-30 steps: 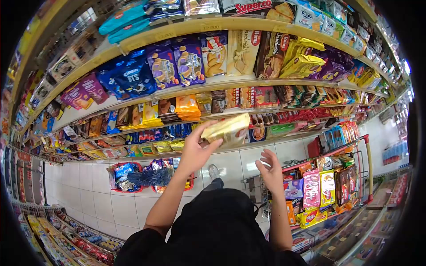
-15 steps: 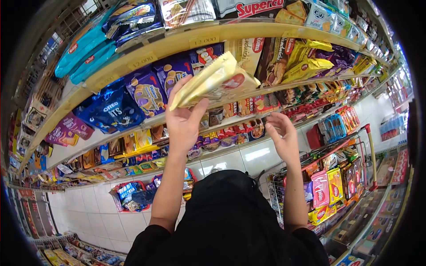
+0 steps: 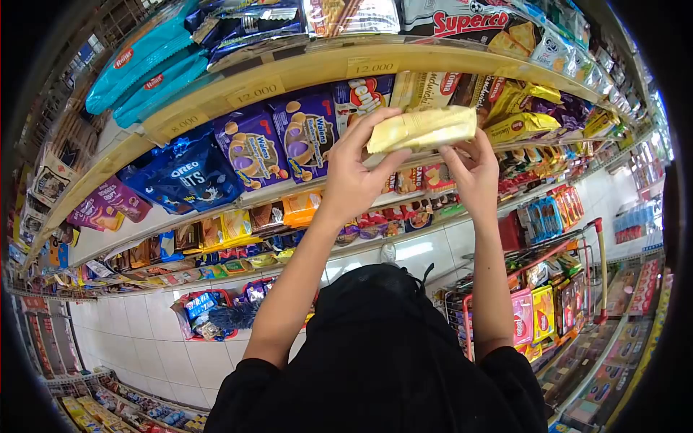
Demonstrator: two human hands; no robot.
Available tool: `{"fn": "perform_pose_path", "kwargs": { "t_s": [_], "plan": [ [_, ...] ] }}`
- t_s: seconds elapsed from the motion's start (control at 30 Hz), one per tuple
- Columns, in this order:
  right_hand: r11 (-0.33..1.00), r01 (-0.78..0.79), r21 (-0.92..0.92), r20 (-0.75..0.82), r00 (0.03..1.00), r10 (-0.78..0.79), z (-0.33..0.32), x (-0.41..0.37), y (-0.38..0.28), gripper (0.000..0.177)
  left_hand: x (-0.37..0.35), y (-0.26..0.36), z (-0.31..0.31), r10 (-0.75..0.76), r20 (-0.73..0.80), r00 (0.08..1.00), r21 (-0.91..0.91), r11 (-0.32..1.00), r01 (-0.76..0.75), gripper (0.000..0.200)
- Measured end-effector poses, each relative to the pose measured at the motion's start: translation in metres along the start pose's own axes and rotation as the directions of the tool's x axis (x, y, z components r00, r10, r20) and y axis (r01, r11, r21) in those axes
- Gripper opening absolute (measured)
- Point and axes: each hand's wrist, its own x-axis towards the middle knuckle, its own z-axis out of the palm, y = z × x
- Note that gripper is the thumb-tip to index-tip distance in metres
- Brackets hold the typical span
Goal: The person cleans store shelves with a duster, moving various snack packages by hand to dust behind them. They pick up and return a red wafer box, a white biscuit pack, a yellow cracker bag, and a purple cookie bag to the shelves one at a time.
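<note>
A cream-yellow biscuit packet (image 3: 422, 130) is held up before the middle shelf, its sealed back seam facing me. My left hand (image 3: 357, 166) grips its left end, thumb below and fingers behind. At its right end, my right hand (image 3: 471, 166) has closed on the packet, with the thumb at the lower edge. Behind the packet stand cream Roma Sandwich packs (image 3: 426, 90) and a Beng-type white-and-red pack (image 3: 361, 97). Purple Walens packs (image 3: 249, 148) lie left of my left hand.
Blue Oreo pouches (image 3: 184, 180) fill the shelf's left part. A yellow price rail (image 3: 303, 81) runs above. A loaded shopping cart (image 3: 469, 303) stands at the right, and a red basket of packets (image 3: 206, 317) sits on the tiled floor (image 3: 137, 346) at the left.
The packet has turned lengthwise and moved right, held by my left hand. My right hand has come up from below and taken hold of its right end.
</note>
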Motion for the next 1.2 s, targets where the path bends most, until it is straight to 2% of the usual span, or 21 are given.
{"fn": "perform_pose_path", "kwargs": {
  "t_s": [0.03, 0.07, 0.2, 0.3, 0.33, 0.4, 0.43, 0.47, 0.5, 0.53, 0.57, 0.63, 0.73, 0.77, 0.83, 0.93, 1.07, 1.2],
  "plan": [
    [1.000, 0.013, -0.024, 0.013, 1.000, -0.012, 0.001, 0.003, 0.002, 0.041, 0.002, -0.001, 0.003, -0.029, -0.043, 0.999, -0.043, 0.999, 0.027, 0.046],
    [0.998, 0.042, -0.047, 0.016, 0.999, -0.041, 0.001, 0.006, 0.007, 0.038, 0.006, 0.001, 0.003, -0.091, -0.028, 0.995, -0.048, 0.995, 0.089, 0.047],
    [0.999, 0.038, -0.019, -0.061, 0.997, -0.039, 0.007, 0.011, 0.012, 0.030, 0.023, 0.001, 0.008, -0.172, 0.057, 0.983, -0.186, 0.966, 0.180, 0.058],
    [0.998, -0.019, -0.052, -0.113, 0.993, 0.013, 0.004, 0.014, 0.023, 0.028, 0.027, 0.000, 0.020, -0.114, -0.008, 0.993, -0.161, 0.981, 0.111, 0.062],
    [0.998, -0.052, -0.029, -0.122, 0.991, 0.048, 0.002, 0.015, 0.027, 0.029, 0.026, -0.008, 0.024, -0.071, -0.067, 0.995, -0.101, 0.993, 0.064, 0.063],
    [0.994, -0.109, 0.019, -0.144, 0.983, 0.111, -0.003, 0.021, 0.036, 0.029, 0.022, -0.015, 0.024, -0.098, -0.120, 0.988, 0.030, 0.994, 0.102, 0.059],
    [0.996, -0.087, 0.016, -0.135, 0.987, 0.088, -0.004, 0.022, 0.038, 0.030, 0.020, -0.018, 0.024, -0.105, -0.145, 0.984, 0.095, 0.988, 0.120, 0.058],
    [0.998, -0.062, 0.013, -0.124, 0.990, 0.063, -0.003, 0.025, 0.039, 0.031, 0.018, -0.022, 0.024, -0.104, -0.156, 0.982, 0.174, 0.976, 0.131, 0.048],
    [0.999, -0.039, 0.009, -0.112, 0.993, 0.040, -0.002, 0.027, 0.039, 0.031, 0.019, -0.026, 0.026, -0.110, -0.154, 0.982, 0.132, 0.983, 0.131, 0.046],
    [0.995, -0.019, -0.101, -0.115, 0.993, 0.007, 0.001, 0.028, 0.037, 0.032, 0.021, -0.028, 0.028, -0.119, -0.152, 0.981, 0.089, 0.987, 0.134, 0.045],
    [0.999, 0.028, -0.031, -0.127, 0.991, -0.032, 0.006, 0.031, 0.033, 0.037, 0.023, -0.029, 0.030, -0.128, -0.152, 0.980, 0.046, 0.990, 0.137, 0.044],
    [0.982, 0.115, -0.149, -0.197, 0.970, -0.143, 0.012, 0.034, 0.016, 0.043, 0.027, -0.026, 0.030, -0.158, -0.165, 0.973, 0.056, 0.984, 0.169, 0.042],
    [0.969, 0.205, -0.135, -0.214, 0.949, -0.231, 0.018, 0.040, 0.004, 0.048, 0.030, -0.028, 0.035, -0.175, -0.195, 0.965, 0.086, 0.977, 0.194, 0.045],
    [0.975, 0.179, -0.129, -0.204, 0.958, -0.202, 0.017, 0.041, 0.005, 0.047, 0.028, -0.028, 0.037, -0.096, -0.237, 0.967, 0.249, 0.956, 0.156, 0.043],
    [0.984, 0.130, -0.120, -0.183, 0.972, -0.151, 0.012, 0.045, 0.008, 0.046, 0.027, -0.025, 0.041, 0.080, -0.277, 0.958, 0.551, 0.830, 0.089, 0.039],
    [0.974, 0.177, -0.142, -0.224, 0.953, -0.206, 0.010, 0.046, 0.012, 0.044, 0.030, -0.026, 0.044, -0.032, -0.233, 0.972, 0.385, 0.915, 0.122, 0.040],
    [0.975, 0.203, -0.090, -0.285, 0.933, -0.220, 0.013, 0.045, 0.027, 0.043, 0.030, -0.033, 0.047, -0.111, -0.199, 0.974, 0.296, 0.940, 0.168, 0.044],
    [0.956, 0.180, -0.230, -0.275, 0.931, -0.241, 0.009, 0.042, 0.016, 0.044, 0.027, -0.026, 0.049, -0.155, -0.261, 0.953, 0.159, 0.967, 0.200, 0.034]
  ]
}}
